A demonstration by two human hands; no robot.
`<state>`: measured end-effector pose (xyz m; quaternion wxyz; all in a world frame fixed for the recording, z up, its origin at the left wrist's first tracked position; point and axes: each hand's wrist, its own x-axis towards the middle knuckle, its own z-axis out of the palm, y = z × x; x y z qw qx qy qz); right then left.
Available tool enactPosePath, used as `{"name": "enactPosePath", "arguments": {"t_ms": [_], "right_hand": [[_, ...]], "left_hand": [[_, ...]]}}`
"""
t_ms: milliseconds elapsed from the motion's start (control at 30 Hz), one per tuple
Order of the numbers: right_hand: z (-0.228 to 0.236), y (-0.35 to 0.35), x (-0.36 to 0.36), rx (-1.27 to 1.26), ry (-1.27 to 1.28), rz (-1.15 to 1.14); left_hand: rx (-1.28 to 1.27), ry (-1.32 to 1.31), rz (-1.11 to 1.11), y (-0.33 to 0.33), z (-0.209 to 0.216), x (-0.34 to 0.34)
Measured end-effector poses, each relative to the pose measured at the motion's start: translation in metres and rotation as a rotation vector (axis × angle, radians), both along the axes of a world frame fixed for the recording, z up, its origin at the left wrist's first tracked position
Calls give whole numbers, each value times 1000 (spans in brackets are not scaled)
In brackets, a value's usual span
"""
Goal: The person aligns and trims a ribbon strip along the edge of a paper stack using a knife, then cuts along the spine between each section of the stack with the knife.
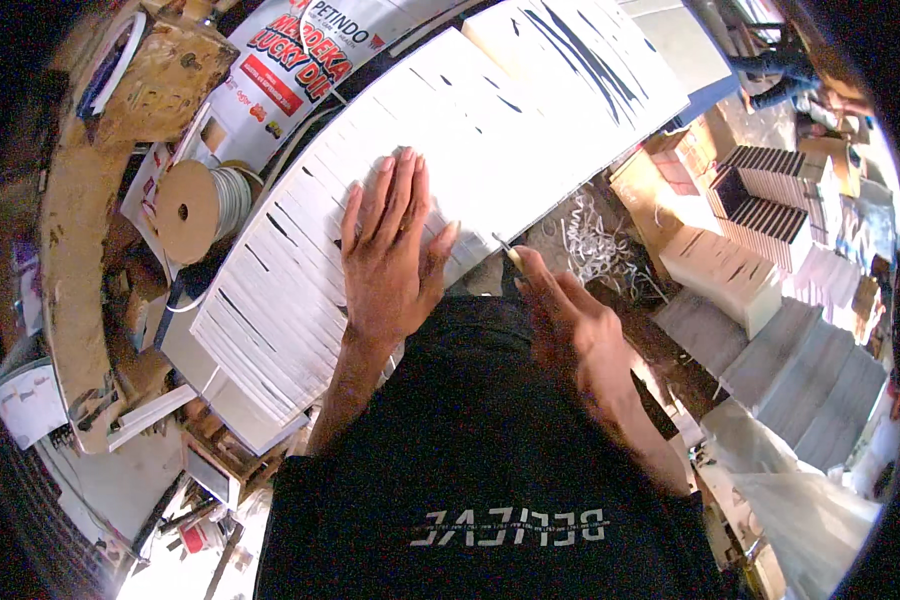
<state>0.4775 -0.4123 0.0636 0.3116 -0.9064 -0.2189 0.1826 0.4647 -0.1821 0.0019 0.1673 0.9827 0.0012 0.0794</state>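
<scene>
A long row of white paper blocks point(280, 270), packed tightly side by side with dark slits between some of them, stretches from the lower left to the upper right. Flat on its near part rests my left hand point(388, 255), fingers stretched out and thumb spread. My right hand point(575, 325) is closed round a small knife-like tool point(511, 254) with a pale handle and a thin metal tip. That tip is at the near edge of the row, right of my left thumb. Part of the tool is hidden in my fingers.
A spool of white cord point(198, 212) stands left of the row, near a printed banner point(280, 80) and a worn wooden bench point(170, 85). Curled white strips point(595, 250) litter the floor at right. Beyond are a pale block stack point(720, 270) and grey stacks point(805, 375).
</scene>
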Motion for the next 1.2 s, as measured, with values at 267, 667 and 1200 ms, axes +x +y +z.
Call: {"name": "enactPosePath", "arguments": {"t_ms": [267, 667, 1200], "right_hand": [[-14, 7, -3, 36, -32, -1], [-11, 9, -4, -17, -15, 13], [52, 17, -1, -477, 117, 241]], "left_hand": [[-14, -36, 17, 0, 0, 0], [-1, -18, 19, -1, -2, 0], [33, -3, 21, -1, -1, -1]]}}
